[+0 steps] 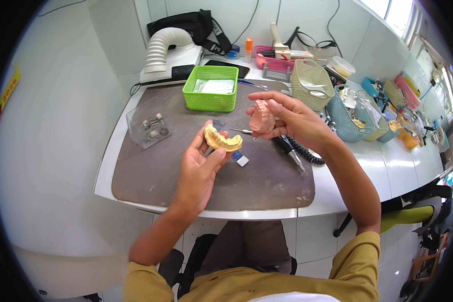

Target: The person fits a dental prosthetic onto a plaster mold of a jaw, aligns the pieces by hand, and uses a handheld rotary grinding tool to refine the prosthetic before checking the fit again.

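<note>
My left hand (199,173) grips a yellow dental cast (222,141), a horseshoe-shaped jaw model, with the thumb along its near edge. To the right and a little farther off, my right hand (292,118) holds a pink dental cast (261,117) between thumb and fingers. The two casts are apart, both raised over the brown mat. Below them on the mat lies a small blue and white piece (240,159), partly behind my left hand. A dental handpiece (292,153) with a black coiled cord rests under my right wrist. A thin metal instrument (241,131) lies partly hidden behind the pink cast.
A green basket (209,103) with white sheets stands at the back of the brown mat (151,183). To the left sits a clear box (148,126) of small burs. Behind are a white suction hose (166,43) and a beige basket (307,83); more baskets line the right.
</note>
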The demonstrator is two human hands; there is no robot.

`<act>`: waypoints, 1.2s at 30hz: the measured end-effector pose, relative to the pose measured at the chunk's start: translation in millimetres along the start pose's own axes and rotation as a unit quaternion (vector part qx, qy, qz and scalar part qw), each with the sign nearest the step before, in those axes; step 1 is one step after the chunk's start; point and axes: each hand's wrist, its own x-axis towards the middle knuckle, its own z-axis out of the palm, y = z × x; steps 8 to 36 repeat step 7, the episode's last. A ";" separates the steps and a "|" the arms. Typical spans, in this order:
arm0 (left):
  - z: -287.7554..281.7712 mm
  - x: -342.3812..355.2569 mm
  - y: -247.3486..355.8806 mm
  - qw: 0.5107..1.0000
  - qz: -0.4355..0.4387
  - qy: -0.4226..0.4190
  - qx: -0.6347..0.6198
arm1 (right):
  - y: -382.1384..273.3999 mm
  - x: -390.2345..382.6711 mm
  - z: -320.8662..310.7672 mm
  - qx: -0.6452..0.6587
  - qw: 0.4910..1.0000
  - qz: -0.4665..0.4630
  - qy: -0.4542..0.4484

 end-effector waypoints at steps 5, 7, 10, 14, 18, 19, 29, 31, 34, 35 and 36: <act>15.1 50.6 13.3 0.989 -0.015 -0.124 0.077 | 19.8 -20.0 -22.7 -0.019 0.998 -0.063 -0.015; 18.0 68.9 14.0 0.979 -0.027 -0.167 0.110 | 18.2 -28.0 -23.6 -0.090 0.994 -0.062 0.023; 18.0 68.9 14.0 0.979 -0.027 -0.167 0.110 | 18.2 -28.0 -23.6 -0.090 0.994 -0.062 0.023; 18.0 68.9 14.0 0.979 -0.027 -0.167 0.110 | 18.2 -28.0 -23.6 -0.090 0.994 -0.062 0.023; 18.0 68.9 14.0 0.979 -0.027 -0.167 0.110 | 18.2 -28.0 -23.6 -0.090 0.994 -0.062 0.023; 18.0 68.9 14.0 0.979 -0.027 -0.167 0.110 | 18.2 -28.0 -23.6 -0.090 0.994 -0.062 0.023; 18.0 68.9 14.0 0.979 -0.027 -0.167 0.110 | 18.2 -28.0 -23.6 -0.090 0.994 -0.062 0.023; 18.0 68.9 14.0 0.979 -0.027 -0.167 0.110 | 18.2 -28.0 -23.6 -0.090 0.994 -0.062 0.023; 18.0 68.9 14.0 0.979 -0.027 -0.167 0.110 | 18.2 -28.0 -23.6 -0.090 0.994 -0.062 0.023; 18.0 68.9 14.0 0.979 -0.027 -0.167 0.110 | 18.2 -28.0 -23.6 -0.090 0.994 -0.062 0.023; 18.0 68.9 14.0 0.979 -0.027 -0.167 0.110 | 18.2 -28.0 -23.6 -0.090 0.994 -0.062 0.023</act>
